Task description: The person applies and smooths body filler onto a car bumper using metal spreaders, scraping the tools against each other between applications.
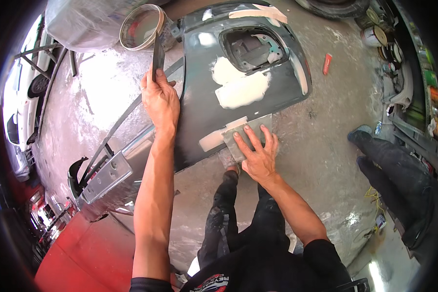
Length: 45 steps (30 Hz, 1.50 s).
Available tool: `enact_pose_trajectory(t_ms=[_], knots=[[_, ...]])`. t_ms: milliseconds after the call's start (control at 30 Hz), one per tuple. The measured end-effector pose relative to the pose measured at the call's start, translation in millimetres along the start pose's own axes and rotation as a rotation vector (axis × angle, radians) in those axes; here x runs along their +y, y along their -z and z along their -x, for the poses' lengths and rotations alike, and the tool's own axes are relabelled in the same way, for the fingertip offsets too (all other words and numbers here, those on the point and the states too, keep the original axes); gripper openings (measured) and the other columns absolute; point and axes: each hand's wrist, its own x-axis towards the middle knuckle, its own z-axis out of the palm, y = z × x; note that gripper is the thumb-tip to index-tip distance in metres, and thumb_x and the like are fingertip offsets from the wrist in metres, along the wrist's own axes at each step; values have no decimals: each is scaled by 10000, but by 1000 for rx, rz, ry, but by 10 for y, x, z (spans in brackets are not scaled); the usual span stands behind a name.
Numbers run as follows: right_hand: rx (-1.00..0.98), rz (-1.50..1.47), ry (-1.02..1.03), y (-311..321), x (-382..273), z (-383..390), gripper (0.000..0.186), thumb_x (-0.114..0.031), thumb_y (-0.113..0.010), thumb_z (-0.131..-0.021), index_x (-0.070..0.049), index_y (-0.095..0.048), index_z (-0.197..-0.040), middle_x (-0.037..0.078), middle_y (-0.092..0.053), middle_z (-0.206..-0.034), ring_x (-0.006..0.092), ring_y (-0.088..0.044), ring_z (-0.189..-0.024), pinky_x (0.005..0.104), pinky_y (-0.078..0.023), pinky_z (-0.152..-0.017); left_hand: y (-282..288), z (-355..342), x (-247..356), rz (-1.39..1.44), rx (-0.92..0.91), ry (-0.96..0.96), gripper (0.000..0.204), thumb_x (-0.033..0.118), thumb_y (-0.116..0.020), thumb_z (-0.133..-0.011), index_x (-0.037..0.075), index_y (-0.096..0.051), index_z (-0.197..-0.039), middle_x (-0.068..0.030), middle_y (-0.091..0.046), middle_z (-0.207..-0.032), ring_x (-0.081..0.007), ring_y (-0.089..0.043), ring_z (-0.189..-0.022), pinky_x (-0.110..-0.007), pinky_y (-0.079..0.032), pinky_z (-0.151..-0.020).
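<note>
My left hand (161,103) is closed round a thin dark flat plate (158,57), seen nearly edge-on and pointing up, beside the panel's left edge. With fingers spread across its top, my right hand (260,158) presses a grey flat spreader (232,140) on the near edge of a dark grey car body panel (199,92). Cream filler (211,141) shows just left of that spreader. Larger cream patches (243,92) lie further up the panel, below a rounded opening (253,48). The thumb and underside of my right hand are partly hidden.
A clear bucket (142,28) stands behind the panel, near plastic sheeting (85,22). A metal frame (109,177) lies left, by a red car panel (90,253). An orange-red tube (327,63) rests on the floor. At right are another person's dark-clothed legs (394,170) and several cans (373,36).
</note>
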Motion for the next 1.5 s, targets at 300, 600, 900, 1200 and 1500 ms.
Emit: enact_pose_trajectory(t_ms=[300,600,900,1200,1500], knots=[[-157,-30,-60,279,-94,268,861,-70,-752,-584,-283,-568,-1398,27,-443,-1511,417,-356,-1318,630,-319,-1004,16,-21,-53,7,1,-13,285,208,-492,-1057,52,-619,-1259,-178,-596,-1074,-225,-686,-746,-334,-583,-646],[68,5,-79,344,29,68,869,-80,-748,-551,-268,-587,-1385,32,-446,-1514,405,-356,-1323,617,-322,-997,3,-23,-32,40,4,-13,299,222,-485,-1062,43,-613,-1265,-172,-597,-1096,-223,-689,-744,-337,-579,-657],[44,53,3,152,128,-123,827,-67,-670,-601,-253,-580,-1402,41,-429,-1532,405,-340,-1348,585,-285,-1039,5,-8,-41,16,45,-63,285,212,-489,-1059,17,-619,-1223,-174,-596,-1084,-226,-701,-734,-354,-564,-647],[-21,-9,-9,84,159,66,866,-87,-705,-588,-237,-549,-1426,45,-417,-1533,408,-348,-1330,590,-308,-1021,-6,5,-51,-10,18,-35,270,214,-482,-1062,-1,-608,-1165,-189,-602,-1044,-239,-712,-711,-374,-537,-657],[-288,-60,-79,251,135,470,925,-144,-803,-571,-275,-518,-1441,30,-396,-1540,407,-339,-1339,637,-314,-1021,12,0,-2,-19,25,-31,298,238,-484,-1064,-16,-608,-1160,-186,-591,-1079,-231,-709,-724,-370,-532,-667]])
